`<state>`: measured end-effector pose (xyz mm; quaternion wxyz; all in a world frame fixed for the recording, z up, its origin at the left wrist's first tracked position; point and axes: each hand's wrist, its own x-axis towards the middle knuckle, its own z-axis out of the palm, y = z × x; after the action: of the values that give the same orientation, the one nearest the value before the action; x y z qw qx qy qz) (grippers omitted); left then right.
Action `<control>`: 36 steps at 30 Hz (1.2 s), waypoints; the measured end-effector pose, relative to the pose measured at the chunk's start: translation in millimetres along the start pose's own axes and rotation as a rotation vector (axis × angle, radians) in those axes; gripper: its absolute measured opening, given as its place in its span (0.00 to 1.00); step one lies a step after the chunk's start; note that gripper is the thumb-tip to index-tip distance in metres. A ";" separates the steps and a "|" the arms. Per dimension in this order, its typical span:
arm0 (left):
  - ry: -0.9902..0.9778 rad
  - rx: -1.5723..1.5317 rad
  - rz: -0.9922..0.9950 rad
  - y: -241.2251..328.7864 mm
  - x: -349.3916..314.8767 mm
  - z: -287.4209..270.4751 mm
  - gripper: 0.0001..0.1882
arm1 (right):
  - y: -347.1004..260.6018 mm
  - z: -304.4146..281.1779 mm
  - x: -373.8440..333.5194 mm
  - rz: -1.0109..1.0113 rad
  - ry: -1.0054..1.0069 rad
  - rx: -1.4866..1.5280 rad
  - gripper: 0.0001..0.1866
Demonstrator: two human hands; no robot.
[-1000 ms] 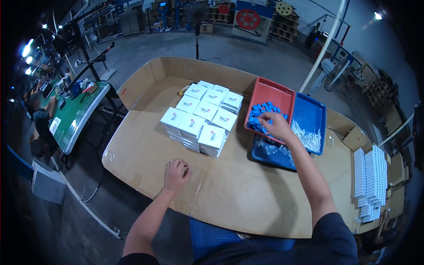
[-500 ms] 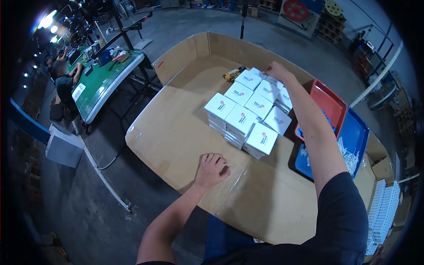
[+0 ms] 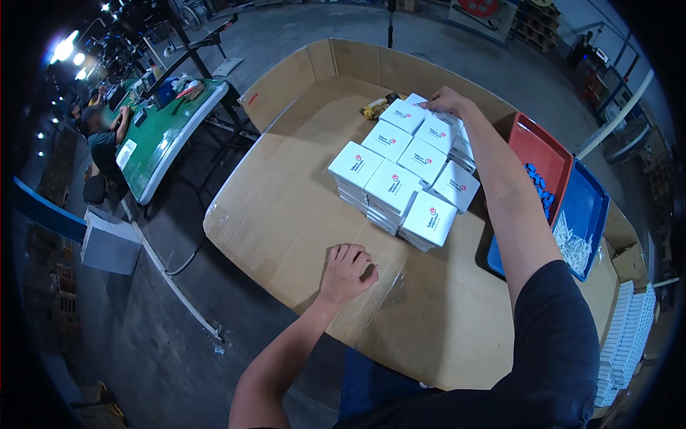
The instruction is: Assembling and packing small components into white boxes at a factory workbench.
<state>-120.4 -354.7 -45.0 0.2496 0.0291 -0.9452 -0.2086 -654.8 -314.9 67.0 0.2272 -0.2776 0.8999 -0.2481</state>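
Note:
A block of stacked white boxes (image 3: 394, 183) with a small red mark and dark print on top stands on the cardboard-covered table (image 3: 279, 207). My right arm stretches over the right side of the block. At its far end my right hand (image 3: 448, 101) is closed on a white box (image 3: 447, 120), with the fingertips partly hidden. My left hand (image 3: 348, 273) lies on the cardboard in front of the stack, holding nothing, its fingers loosely bent and apart. Just beyond the far-left boxes lies a yellow and black tool (image 3: 377, 107) whose kind I cannot make out.
To the right, a red tray (image 3: 532, 139) with blue pieces overlaps a blue tray (image 3: 599, 207) holding small white pieces. White slatted stacks (image 3: 625, 343) stand at the far right. Cardboard walls (image 3: 357, 61) edge the table's back. A person (image 3: 103, 139) sits at a green table (image 3: 168, 121).
The view has shifted slightly, so the stack sits a little higher. My right hand stays at the stack's far end; my left hand still rests on the cardboard.

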 end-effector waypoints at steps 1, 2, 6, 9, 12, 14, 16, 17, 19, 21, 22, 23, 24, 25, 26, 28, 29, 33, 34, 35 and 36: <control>0.001 0.004 -0.007 -0.8 -1.8 -1.4 0.12 | -4.0 4.5 -0.8 -0.004 -0.004 0.005 0.37; 0.002 0.009 -0.014 -1.3 -3.8 -2.7 0.12 | -7.8 8.8 -2.3 -0.026 0.000 0.014 0.35; 0.001 -0.003 0.008 1.9 0.8 -1.6 0.12 | 5.1 -1.1 -0.4 -0.012 0.165 0.286 0.28; 0.010 -0.047 0.035 7.7 6.8 5.2 0.12 | 16.0 -25.1 -8.7 -0.340 0.881 0.281 0.23; 0.035 -0.012 0.022 -0.9 -10.7 -5.2 0.12 | -47.2 -7.8 -67.6 -0.545 0.964 0.572 0.20; 0.047 0.005 0.031 -0.8 -11.5 -2.9 0.13 | -60.9 -21.4 -121.2 -0.591 0.977 0.579 0.17; 0.050 -0.008 0.049 0.4 -8.6 -1.2 0.13 | -63.5 -34.6 -172.9 -0.789 0.886 0.799 0.17; 0.043 -0.009 0.038 1.1 -9.4 0.0 0.13 | -59.8 -38.6 -195.0 -0.817 0.864 0.789 0.19; 0.036 -0.018 0.049 2.5 -9.8 2.1 0.13 | -50.5 -39.2 -243.1 -0.831 0.874 0.798 0.18; 0.025 -0.016 0.055 1.6 -11.4 3.9 0.12 | -40.5 -31.1 -296.5 -0.835 0.867 0.788 0.18; 0.041 -0.014 0.068 3.8 -10.0 6.2 0.12 | -30.3 -28.8 -324.4 -0.821 0.843 0.825 0.19; 0.057 -0.005 0.072 3.8 -11.2 6.5 0.12 | -20.3 -22.0 -351.8 -0.793 0.830 0.806 0.19; 0.047 -0.007 0.095 2.7 -10.9 5.8 0.12 | -11.1 -15.2 -379.4 -0.764 0.819 0.788 0.20; 0.044 -0.012 0.094 4.4 -10.3 5.8 0.11 | 0.3 -10.2 -408.0 -0.731 0.801 0.808 0.24; 0.040 -0.015 0.091 5.9 -9.9 5.6 0.11 | 12.8 0.2 -431.2 -0.738 0.835 0.824 0.25; 0.091 0.002 0.143 10.1 -9.1 4.5 0.12 | 41.5 23.5 -478.7 -0.666 0.772 0.994 0.24; 0.155 0.026 0.167 12.0 -13.2 1.5 0.12 | 51.5 35.2 -504.5 -0.596 0.744 1.028 0.22; 0.249 0.068 0.212 35.4 -26.9 12.2 0.11 | 114.5 91.3 -587.2 -0.417 0.640 1.004 0.22; 0.287 -0.086 0.099 63.7 -29.7 20.2 0.11 | 134.1 104.4 -610.6 -0.383 0.628 1.002 0.22; 0.320 -0.230 -0.025 93.0 -35.9 23.6 0.11 | 144.8 112.6 -635.1 -0.269 0.573 1.011 0.23; 0.294 -0.236 -0.023 124.5 -45.4 22.9 0.11 | 149.7 120.9 -653.8 -0.224 0.542 1.030 0.28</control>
<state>-85.7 -225.3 -33.0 0.3842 0.0404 -0.8672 -0.3143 -161.2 154.9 65.0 0.0673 -0.1516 0.6548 -0.7374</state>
